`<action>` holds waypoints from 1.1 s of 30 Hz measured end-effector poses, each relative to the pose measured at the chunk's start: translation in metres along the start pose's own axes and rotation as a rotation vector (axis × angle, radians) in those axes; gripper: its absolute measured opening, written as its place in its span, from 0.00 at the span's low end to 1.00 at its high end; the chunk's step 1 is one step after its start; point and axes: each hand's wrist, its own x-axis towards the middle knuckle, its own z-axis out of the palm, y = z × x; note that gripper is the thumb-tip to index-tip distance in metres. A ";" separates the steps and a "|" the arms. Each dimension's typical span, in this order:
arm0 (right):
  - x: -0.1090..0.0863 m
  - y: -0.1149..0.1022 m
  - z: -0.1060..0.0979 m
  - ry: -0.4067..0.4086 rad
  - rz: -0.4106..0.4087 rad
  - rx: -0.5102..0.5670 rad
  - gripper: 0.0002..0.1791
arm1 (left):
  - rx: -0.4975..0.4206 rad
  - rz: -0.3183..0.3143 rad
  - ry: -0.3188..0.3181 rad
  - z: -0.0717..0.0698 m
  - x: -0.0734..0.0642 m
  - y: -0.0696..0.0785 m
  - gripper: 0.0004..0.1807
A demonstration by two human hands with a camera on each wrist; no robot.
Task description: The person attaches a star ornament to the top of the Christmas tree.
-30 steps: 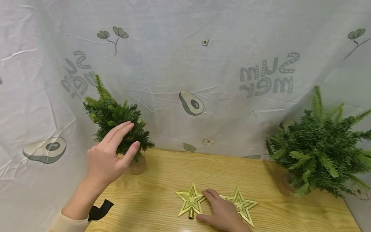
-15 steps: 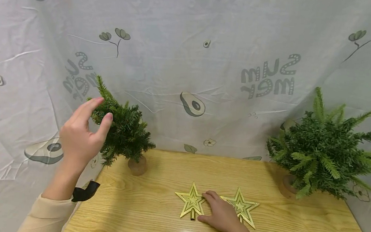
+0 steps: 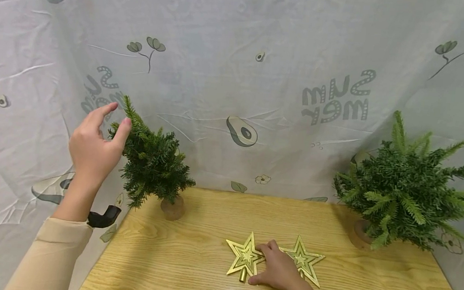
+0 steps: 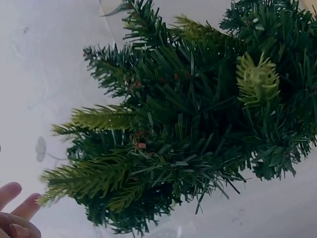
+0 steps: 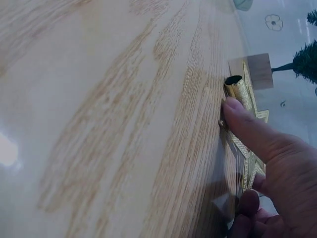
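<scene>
Head view looks down on the table (image 3: 193, 257); 2 close wrist views seem tilted.

Passage over the table (image 3: 207, 239) is left between left tree (image 3: 153, 163) and right tree (image 3: 406, 192); rear is closed off by the curtain (image 3: 212, 83). Gap between left star (image 3: 246, 255) and right star (image 3: 305, 260) is blocked by right hand (image 3: 280, 266).

Wood-grain table (image 3: 188, 261) with two gold stars (image 3: 246, 255) (image 3: 300, 259), two green trees (image 3: 153, 165) (image 3: 403, 192).
</scene>
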 end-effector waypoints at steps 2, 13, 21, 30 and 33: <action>0.000 0.001 -0.001 0.002 0.000 -0.014 0.52 | 0.001 -0.049 -0.033 0.001 0.004 -0.002 0.25; 0.001 0.006 -0.004 0.089 0.024 -0.012 0.40 | -0.054 -0.227 -0.141 0.010 0.017 -0.007 0.27; -0.002 0.009 -0.005 0.134 0.072 0.114 0.29 | -0.054 -0.281 -0.186 0.017 0.019 -0.010 0.31; -0.004 0.008 -0.005 0.167 0.074 0.343 0.21 | -0.076 -0.359 -0.194 0.023 0.020 -0.012 0.29; -0.007 0.004 -0.009 0.180 0.093 0.420 0.18 | -0.067 -0.373 -0.190 0.023 0.021 -0.012 0.28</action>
